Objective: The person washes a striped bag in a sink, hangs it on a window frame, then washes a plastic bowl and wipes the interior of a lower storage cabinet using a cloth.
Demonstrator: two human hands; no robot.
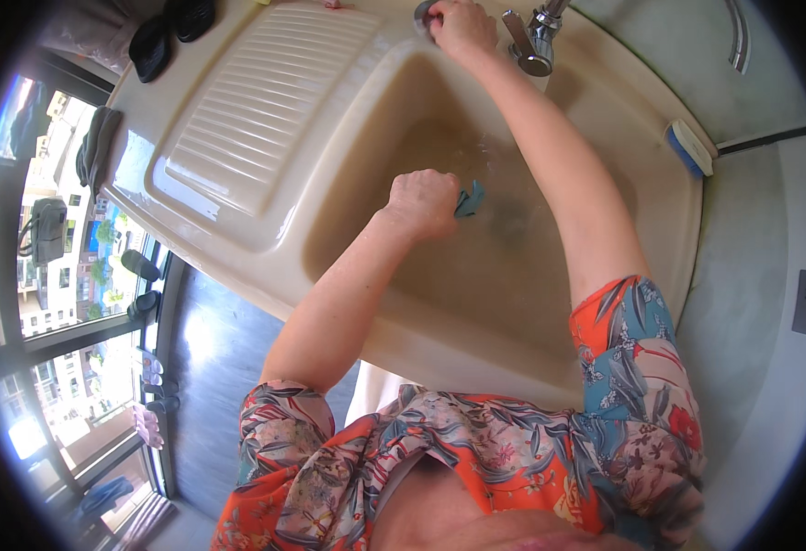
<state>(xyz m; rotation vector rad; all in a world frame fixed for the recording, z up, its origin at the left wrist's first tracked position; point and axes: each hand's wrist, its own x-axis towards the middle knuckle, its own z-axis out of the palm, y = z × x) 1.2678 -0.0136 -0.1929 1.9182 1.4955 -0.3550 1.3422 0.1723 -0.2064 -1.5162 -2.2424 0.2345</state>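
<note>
A cream laundry sink with a water-filled basin (348, 186) lies before me. My left hand (422, 200) is closed in a fist above the basin, and a small teal cloth (470, 200) sticks out from it. The rest of the cloth is hidden inside the fist. At the back rim of the sink, left of the chrome faucet (538, 41), my right hand (463, 31) has its fingers around the edge of a small grey round object (424, 18). Its exact kind is unclear. The water looks cloudy, and a dark patch shows below its surface.
A ribbed washboard (265, 103) is moulded into the sink's left side. Black shoes (151, 48) stand at its far left corner. A blue-and-white scrub brush (689, 148) rests on the right rim. Several slippers (141, 264) line the window ledge, and a grey bag (48, 231) hangs nearby.
</note>
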